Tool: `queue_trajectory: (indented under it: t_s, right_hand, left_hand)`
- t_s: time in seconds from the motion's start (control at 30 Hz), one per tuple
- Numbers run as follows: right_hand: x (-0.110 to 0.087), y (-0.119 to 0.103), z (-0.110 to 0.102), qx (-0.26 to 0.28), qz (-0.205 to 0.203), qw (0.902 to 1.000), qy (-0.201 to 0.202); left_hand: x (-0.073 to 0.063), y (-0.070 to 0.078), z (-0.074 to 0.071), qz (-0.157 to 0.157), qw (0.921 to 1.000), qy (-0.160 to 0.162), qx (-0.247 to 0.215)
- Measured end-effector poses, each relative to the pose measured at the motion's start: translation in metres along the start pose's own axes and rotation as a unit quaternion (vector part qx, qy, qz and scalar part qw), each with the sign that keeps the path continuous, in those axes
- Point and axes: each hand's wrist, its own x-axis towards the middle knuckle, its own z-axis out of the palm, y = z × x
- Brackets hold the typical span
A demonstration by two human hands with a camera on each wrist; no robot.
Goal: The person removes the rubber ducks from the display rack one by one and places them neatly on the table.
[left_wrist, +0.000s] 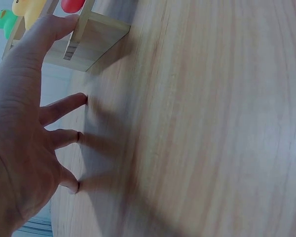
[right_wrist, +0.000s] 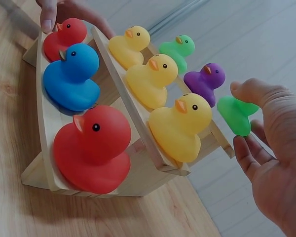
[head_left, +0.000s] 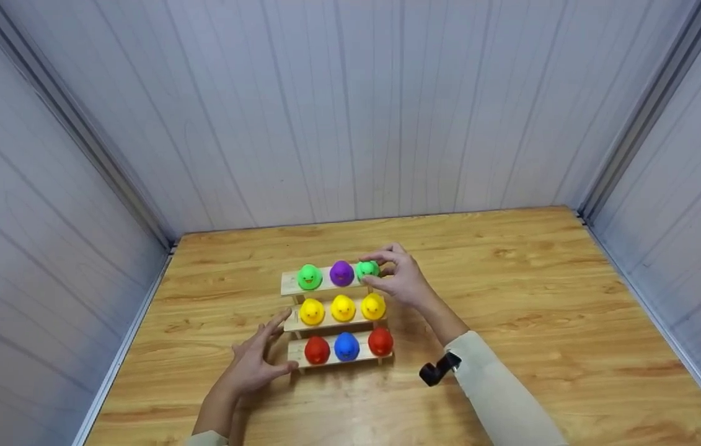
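A three-step wooden stand bears several rubber ducks. At the right end of the top step, my right hand pinches a green rubber duck between thumb and fingers. Beside it are a purple duck and another green duck. Three yellow ducks, one of them in the middle, line the centre step. Along the bottom step stand a blue duck and two red ducks, the nearer red duck at the right end. My left hand has its fingers spread, thumb at the stand's lower left edge, other fingertips at the table.
The stand is on a wood-grain table. Pale panel walls rise behind the table and along both sides. A black wrist camera mount sticks out from the right sleeve.
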Motion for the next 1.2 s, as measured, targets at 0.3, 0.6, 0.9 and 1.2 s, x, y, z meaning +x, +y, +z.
queue_trajectory:
  t_s: [0.3,0.6,0.9,1.2]
  right_hand:
    - [-0.003,0.002,-0.005,-0.006,-0.010,0.9999,-0.002]
    - [-0.009,0.005,-0.016,-0.014,-0.005,0.9998,0.017]
    - [-0.013,0.008,-0.025,-0.009,-0.002,0.9996,0.028]
    - [-0.016,0.017,-0.042,-0.012,0.008,0.9989,0.044]
  left_hand:
    - [0.000,0.001,0.003,-0.001,1.0000,0.005,0.000]
    - [-0.001,0.001,0.003,-0.002,0.9999,0.012,-0.002]
    - [-0.003,0.000,0.003,0.000,0.9998,0.017,-0.006]
    - [-0.001,-0.001,0.004,0.016,0.9996,0.021,-0.004]
